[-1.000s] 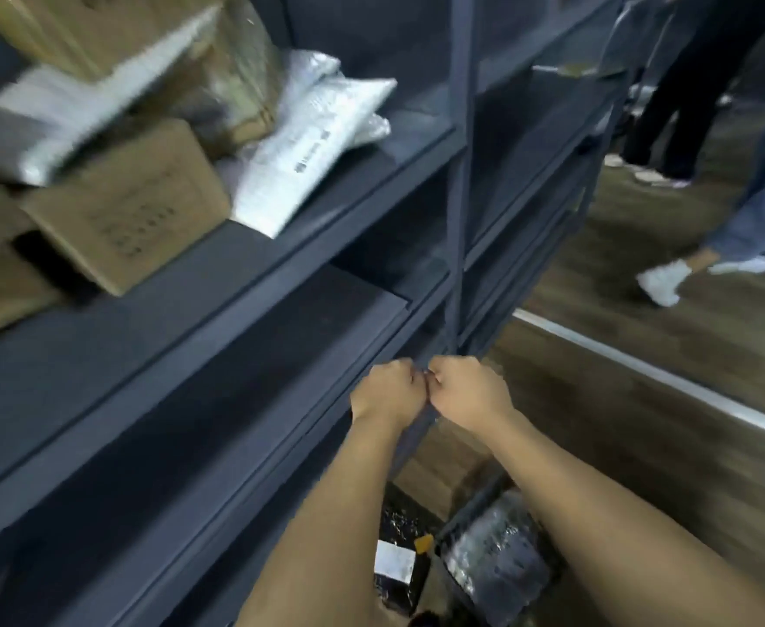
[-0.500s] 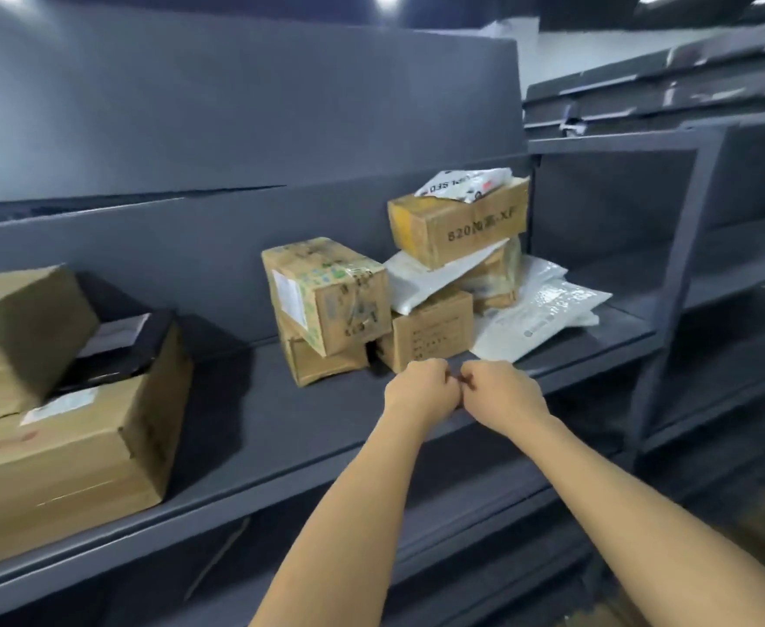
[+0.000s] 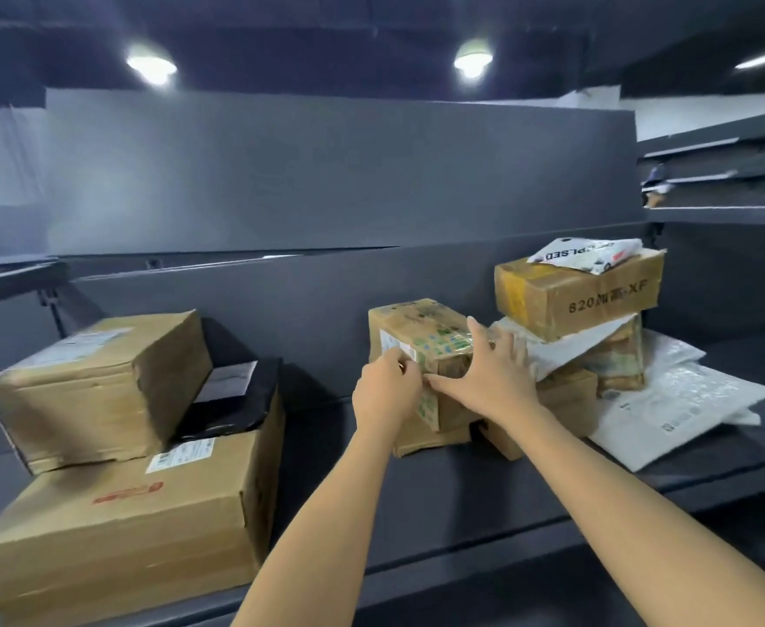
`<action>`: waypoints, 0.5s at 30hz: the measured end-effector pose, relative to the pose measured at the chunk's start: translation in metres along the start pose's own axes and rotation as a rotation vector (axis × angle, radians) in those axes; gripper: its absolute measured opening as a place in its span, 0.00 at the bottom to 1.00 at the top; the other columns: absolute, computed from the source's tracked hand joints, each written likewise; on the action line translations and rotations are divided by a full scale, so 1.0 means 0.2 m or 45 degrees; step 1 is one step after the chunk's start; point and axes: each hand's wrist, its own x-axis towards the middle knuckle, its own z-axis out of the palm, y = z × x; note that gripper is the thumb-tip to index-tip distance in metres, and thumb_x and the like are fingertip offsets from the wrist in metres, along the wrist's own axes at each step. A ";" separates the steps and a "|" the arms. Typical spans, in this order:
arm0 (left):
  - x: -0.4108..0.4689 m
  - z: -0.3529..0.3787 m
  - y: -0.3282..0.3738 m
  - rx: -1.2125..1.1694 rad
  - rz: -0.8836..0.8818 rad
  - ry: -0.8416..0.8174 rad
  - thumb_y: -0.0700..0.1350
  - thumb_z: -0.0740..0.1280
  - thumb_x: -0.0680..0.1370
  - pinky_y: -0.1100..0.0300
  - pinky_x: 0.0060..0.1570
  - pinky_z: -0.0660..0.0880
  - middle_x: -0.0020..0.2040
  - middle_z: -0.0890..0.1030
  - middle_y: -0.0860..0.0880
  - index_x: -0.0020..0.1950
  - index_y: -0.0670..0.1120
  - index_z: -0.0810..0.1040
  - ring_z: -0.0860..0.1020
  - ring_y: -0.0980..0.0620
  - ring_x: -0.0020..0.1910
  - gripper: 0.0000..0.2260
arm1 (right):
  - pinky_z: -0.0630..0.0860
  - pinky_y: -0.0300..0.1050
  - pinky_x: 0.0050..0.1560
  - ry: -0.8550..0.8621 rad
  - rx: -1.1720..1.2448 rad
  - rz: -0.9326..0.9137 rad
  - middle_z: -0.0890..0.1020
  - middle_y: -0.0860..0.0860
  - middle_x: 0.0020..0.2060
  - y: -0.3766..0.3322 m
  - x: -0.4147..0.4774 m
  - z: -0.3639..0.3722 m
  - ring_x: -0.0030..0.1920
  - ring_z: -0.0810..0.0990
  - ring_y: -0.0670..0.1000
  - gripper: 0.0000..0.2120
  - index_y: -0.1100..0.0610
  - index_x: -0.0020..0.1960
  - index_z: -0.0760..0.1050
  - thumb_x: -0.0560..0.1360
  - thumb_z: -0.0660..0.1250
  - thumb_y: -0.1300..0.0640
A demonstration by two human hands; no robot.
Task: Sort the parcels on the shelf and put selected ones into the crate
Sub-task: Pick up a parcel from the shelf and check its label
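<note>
Both arms reach up to the shelf (image 3: 462,495) at mid-frame. The left grip (image 3: 387,391) is on the taped box (image 3: 421,330), fingers curled against its left face by the white label. The right grip (image 3: 494,377) is spread wide on the same box: thumb stretched left along the front, fingers straight up over the top right edge.

That taped box sits centre frame, tilted, on top of a plain box (image 3: 421,438) that rests on the shelf.

Just right of it there is a pile. The 820 box (image 3: 589,300) is on top, with a printed white bag (image 3: 589,257) lying on it. A grey mailer (image 3: 571,350) is sandwiched under it. Below that sits a small box (image 3: 566,395). White mailers (image 3: 684,405) fan out flat on the shelf towards the right edge.

At lower left, well apart from the hands, a big box (image 3: 113,531) carries a tilted box (image 3: 95,382) and a black parcel (image 3: 236,395) beside it.

Two ceiling lamps (image 3: 472,61) glow at the top.
</note>
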 end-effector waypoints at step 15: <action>0.12 0.10 -0.24 -0.696 -0.409 -0.370 0.53 0.60 0.77 0.52 0.63 0.72 0.56 0.77 0.52 0.52 0.52 0.72 0.76 0.47 0.60 0.08 | 0.64 0.52 0.64 0.143 0.223 0.039 0.63 0.51 0.64 -0.04 0.20 0.03 0.65 0.59 0.59 0.34 0.44 0.69 0.67 0.66 0.69 0.35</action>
